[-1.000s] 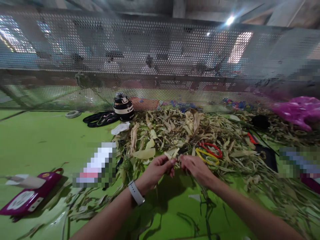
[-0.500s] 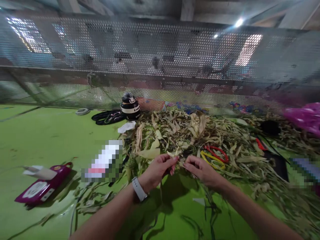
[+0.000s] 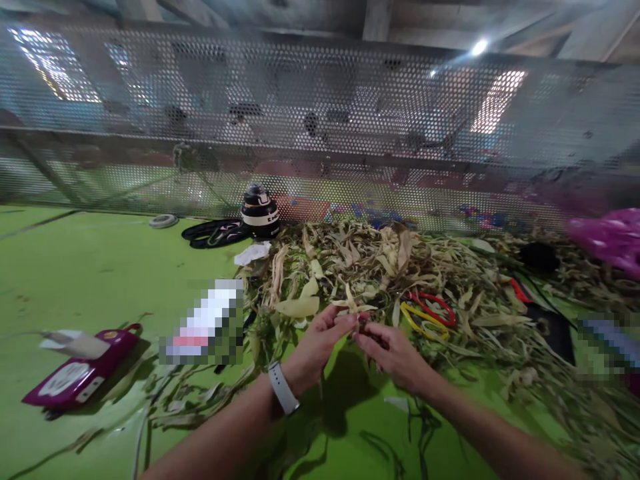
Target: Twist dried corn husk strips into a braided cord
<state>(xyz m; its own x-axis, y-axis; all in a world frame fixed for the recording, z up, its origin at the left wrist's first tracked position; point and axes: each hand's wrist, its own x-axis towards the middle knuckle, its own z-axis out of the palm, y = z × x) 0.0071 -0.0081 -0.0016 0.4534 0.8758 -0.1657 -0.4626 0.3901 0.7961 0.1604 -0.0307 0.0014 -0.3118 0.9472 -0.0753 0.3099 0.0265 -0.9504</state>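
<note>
My left hand [image 3: 320,341] is closed, thumb and fingers pinching a small pale piece of dry husk [image 3: 351,303]. Narrow strips of it spread up and to both sides in a star-like shape. My right hand [image 3: 393,350] meets the left one just under this piece, its fingers closed in a pinch. What lies between the right fingertips is too small and hidden to make out. Behind the hands spreads a heap of dry, curled husks [image 3: 345,250]. A red loop [image 3: 443,305] and a yellow loop [image 3: 420,323], like scissor handles, lie right of my right hand.
On the green table [image 3: 100,267] at left are a purple tissue pack [image 3: 83,370] and a blurred-out flat object [image 3: 205,320]. A black jar [image 3: 261,212] stands by the perforated metal screen [image 3: 320,133]. A pink plastic bag [image 3: 613,240] sits at far right.
My right hand has moved left, up against my left hand. The pale husk piece now stands higher above the fingers, its strips spread out.
</note>
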